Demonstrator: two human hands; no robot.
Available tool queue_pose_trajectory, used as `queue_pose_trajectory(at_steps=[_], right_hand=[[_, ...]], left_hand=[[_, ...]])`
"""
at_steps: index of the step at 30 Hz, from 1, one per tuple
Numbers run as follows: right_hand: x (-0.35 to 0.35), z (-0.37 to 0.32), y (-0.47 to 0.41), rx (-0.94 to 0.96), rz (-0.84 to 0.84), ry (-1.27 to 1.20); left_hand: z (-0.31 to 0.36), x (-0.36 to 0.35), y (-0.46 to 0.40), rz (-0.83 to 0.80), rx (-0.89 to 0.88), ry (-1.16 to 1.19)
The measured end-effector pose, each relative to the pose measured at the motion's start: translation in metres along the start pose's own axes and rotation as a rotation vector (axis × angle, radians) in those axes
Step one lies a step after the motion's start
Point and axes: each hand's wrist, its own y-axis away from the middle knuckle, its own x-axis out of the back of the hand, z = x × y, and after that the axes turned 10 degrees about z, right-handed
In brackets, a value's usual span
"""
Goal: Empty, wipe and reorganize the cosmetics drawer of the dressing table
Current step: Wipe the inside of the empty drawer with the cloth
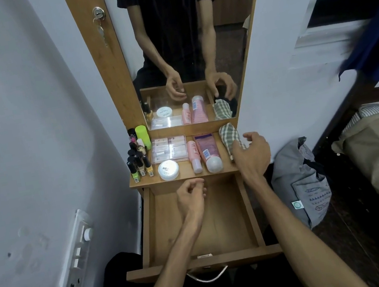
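The right hand [252, 155] hides part of the checked cloth [229, 136].

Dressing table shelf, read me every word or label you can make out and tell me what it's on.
"NAIL": round white jar lid; the smaller line beneath is blurred.
Pink squeeze tube and small pink bottle: labels too blurred.
Clear plastic box: stickers too small.
Nail polish bottles: no legible text.

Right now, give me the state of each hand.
Left hand: loosely curled over the open drawer, holding nothing.
Right hand: open, at the checked cloth.
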Motion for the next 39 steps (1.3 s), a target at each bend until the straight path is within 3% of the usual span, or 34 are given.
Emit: queue_pose_trajectory(at_steps=[5,11,17,20,27,39], right_hand=[[-0.021,0.012,-0.018,-0.048,-0.275,0.268],[-0.015,0.014,-0.027,-0.153,-0.316,0.226],[0.01,0.016,-0.018,-0.304,-0.379,0.14],[0.023,0.025,-0.012,-0.404,-0.445,0.072],[0.06,0.033,0.013,-0.588,-0.59,-0.15],[0.094,0.055,0.06,-0.771,-0.64,-0.405]], left_hand=[[-0.003,0.003,0.008,-0.043,-0.043,-0.043],[-0.016,0.017,0.013,-0.119,-0.083,-0.149],[-0.039,0.037,0.033,-0.401,0.089,-0.407],[-0.05,0.046,0.042,-0.46,0.183,-0.468],[-0.051,0.052,0.042,-0.403,0.261,-0.449],[-0.058,0.052,0.051,-0.388,0.204,-0.415]])
